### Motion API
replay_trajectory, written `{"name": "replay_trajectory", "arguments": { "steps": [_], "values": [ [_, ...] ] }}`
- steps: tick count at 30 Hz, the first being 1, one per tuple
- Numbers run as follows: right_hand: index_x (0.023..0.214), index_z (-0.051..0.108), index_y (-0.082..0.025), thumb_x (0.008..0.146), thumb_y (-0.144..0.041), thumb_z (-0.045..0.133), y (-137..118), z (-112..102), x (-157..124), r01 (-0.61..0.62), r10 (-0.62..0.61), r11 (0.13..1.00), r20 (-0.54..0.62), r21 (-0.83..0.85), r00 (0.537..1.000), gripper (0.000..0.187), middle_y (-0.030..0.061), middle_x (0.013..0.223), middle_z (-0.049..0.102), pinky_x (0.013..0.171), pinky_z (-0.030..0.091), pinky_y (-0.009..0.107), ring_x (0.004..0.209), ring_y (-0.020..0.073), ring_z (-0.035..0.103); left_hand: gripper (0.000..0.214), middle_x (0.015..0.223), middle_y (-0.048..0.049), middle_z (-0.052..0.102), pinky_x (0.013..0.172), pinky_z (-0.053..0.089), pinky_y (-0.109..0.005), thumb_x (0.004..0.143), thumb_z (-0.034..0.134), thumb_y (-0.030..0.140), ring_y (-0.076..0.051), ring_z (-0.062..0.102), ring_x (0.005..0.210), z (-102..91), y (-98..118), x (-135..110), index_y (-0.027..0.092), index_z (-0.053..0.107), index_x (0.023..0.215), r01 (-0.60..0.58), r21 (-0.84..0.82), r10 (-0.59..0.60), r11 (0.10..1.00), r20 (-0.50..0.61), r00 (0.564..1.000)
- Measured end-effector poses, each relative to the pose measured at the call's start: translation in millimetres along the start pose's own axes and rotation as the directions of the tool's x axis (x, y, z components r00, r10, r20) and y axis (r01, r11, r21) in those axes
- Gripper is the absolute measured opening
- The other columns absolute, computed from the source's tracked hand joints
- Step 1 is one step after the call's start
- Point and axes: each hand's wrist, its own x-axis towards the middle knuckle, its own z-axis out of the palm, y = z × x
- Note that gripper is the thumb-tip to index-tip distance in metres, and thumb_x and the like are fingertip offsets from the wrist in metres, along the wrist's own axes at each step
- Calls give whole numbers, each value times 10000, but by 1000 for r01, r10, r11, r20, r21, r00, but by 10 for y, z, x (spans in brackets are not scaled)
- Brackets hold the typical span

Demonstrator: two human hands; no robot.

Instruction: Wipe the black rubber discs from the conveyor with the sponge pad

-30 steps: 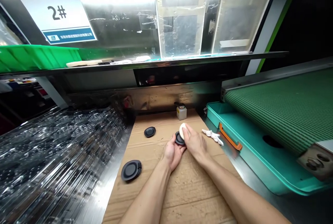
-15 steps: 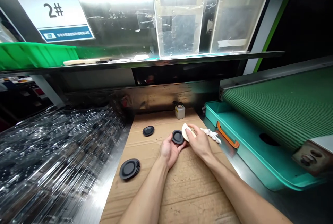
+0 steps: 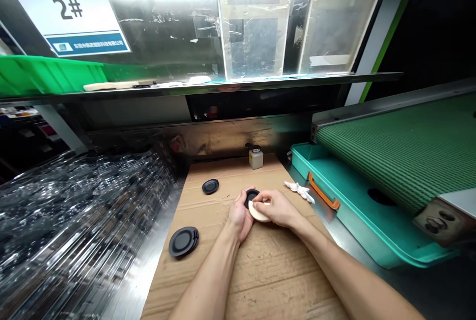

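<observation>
Two grips in view, both occupied. Left grip [image 3: 241, 217]: cupped, holding a shallow black plastic disc [image 3: 251, 196], thumb at its left rim. Right grip [image 3: 278, 208]: pinched on a cream round pad [image 3: 259, 215] between thumb and fingers; the pad overlaps the disc's near right part. Whether pad and disc touch along that edge, cannot tell. Both are held above a cardboard sheet [image 3: 275, 265], around its middle.

Cardboard lies on a metal counter [image 3: 143, 260]. On its left side: a single black disc [image 3: 210, 186], farther off, and a small stack of black discs [image 3: 181, 243], nearer, slightly fanned to the right. At the far edge: a whitish square bottle [image 3: 256, 160] with a dark top, upright. At the right edge: a crumpled white cloth-like item [image 3: 300, 191], just beside a teal bin [image 3: 364, 229] with an orange handle [image 3: 323, 192].

Far right: green ribbed conveyor belt [image 3: 405, 136], partly over the bin. Left of the cardboard: clear plastic trays [image 3: 74, 211], piled, blurred toward the near side.
</observation>
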Motion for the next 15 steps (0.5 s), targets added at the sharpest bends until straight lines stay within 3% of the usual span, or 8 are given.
{"name": "replay_trajectory", "arguments": {
  "steps": [1, 3, 6, 9, 11, 15],
  "values": [
    [851, 719, -158, 779, -329, 580, 0, -42, -4, -20, 20, 999, 4, -32, 1000, 232, 30, 773, 710, 593, 450, 228, 681, 168, 631, 266, 982, -112, 656, 896, 504, -411, 910, 494, 320, -230, 646, 943, 0, 2, 2, 148, 585, 1091, 8, 11, -8, 1000, -2, 1000],
    [877, 729, -163, 785, -325, 573, -12, -96, -3, -31, 20, 992, -94, -118, 995, 243, 40, 810, 718, 652, 466, 247, 723, 179, 641, 263, 997, -119, 656, 881, 513, -432, 915, 484, 310, -234, 648, 942, 2, 3, 6, 150, 579, 1101, 22, 30, -22, 999, -2, 1000],
    [954, 723, -194, 829, -305, 522, -46, -88, 7, 47, -83, 984, -205, -174, 975, 261, 31, 913, 720, 748, 464, 249, 823, 172, 643, 248, 1023, -135, 656, 888, 515, -436, 926, 459, 285, -236, 647, 959, 5, 4, 10, 135, 579, 1082, 27, 29, -27, 999, -7, 1000],
    [891, 727, -202, 828, -300, 529, -57, -68, 0, 122, -129, 982, -39, -142, 991, 230, 6, 849, 719, 701, 462, 227, 780, 157, 642, 247, 1016, -148, 664, 907, 510, -429, 926, 452, 277, -240, 647, 969, 6, 6, 5, 116, 585, 1060, 24, 10, -23, 1000, -27, 999],
    [887, 727, -198, 833, -325, 538, -55, -79, -16, 111, -115, 981, -17, -162, 993, 234, 10, 833, 718, 682, 462, 229, 762, 162, 644, 252, 1014, -148, 669, 905, 511, -443, 927, 451, 285, -246, 650, 967, 10, 0, -1, 116, 587, 1056, 35, 14, -35, 999, -25, 999],
    [1103, 672, -260, 903, -400, 464, -90, -50, -21, 32, -116, 944, -238, -328, 964, 320, 26, 975, 715, 771, 461, 256, 888, 184, 651, 243, 1026, -147, 678, 894, 512, -460, 918, 486, 298, -254, 646, 979, 24, -24, -14, 116, 600, 1032, 18, 84, -21, 996, 33, 999]
  ]
}}
